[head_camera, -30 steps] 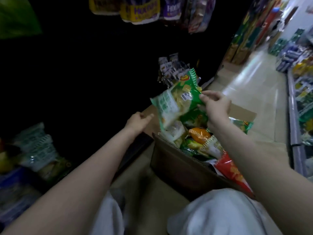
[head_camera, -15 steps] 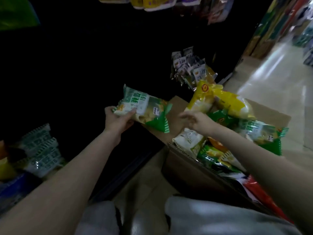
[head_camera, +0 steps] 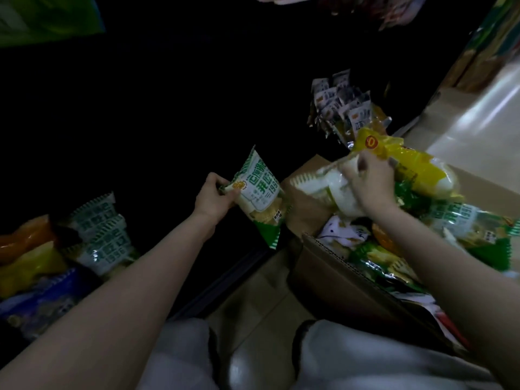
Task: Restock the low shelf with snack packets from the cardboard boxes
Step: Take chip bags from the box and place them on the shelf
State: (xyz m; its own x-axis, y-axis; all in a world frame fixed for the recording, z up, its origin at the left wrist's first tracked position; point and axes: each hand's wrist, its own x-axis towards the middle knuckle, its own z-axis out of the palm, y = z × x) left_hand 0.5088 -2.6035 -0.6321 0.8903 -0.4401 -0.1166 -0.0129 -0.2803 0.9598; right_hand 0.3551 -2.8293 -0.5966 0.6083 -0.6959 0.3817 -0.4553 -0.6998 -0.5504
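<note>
The left hand (head_camera: 214, 196) pinches the top corner of a green packet (head_camera: 260, 197), thumb and fingers clamped on its seal, so that the packet hangs tilted in the air between the dark shelf (head_camera: 168, 122) and the box (head_camera: 332, 280). The right hand (head_camera: 368, 183) is curled round a white packet (head_camera: 332, 187) at the top of the box's heap, just under a yellow packet (head_camera: 405, 161). The step in hand appears to be twofold: one packet is on its way to the shelf while the next is being picked. The next move calls for the left hand to carry the green packet leftward and down to the row of like packets (head_camera: 101, 235) standing on the shelf, and to set it upright beside them. The shelf interior is too dark to show how much room is left behind that row, nor can its front lip be seen clearly; a dark rail (head_camera: 225, 274) runs along the floor (head_camera: 253, 299) below it. The box stands just beside this rail, its near flap (head_camera: 306, 209) raised next to the hanging packet, which may brush it. The person's knees (head_camera: 351, 356) sit close to the box, so free room lies mainly to the left, above the left forearm. More small packets (head_camera: 340, 102) stand beyond the box.
</note>
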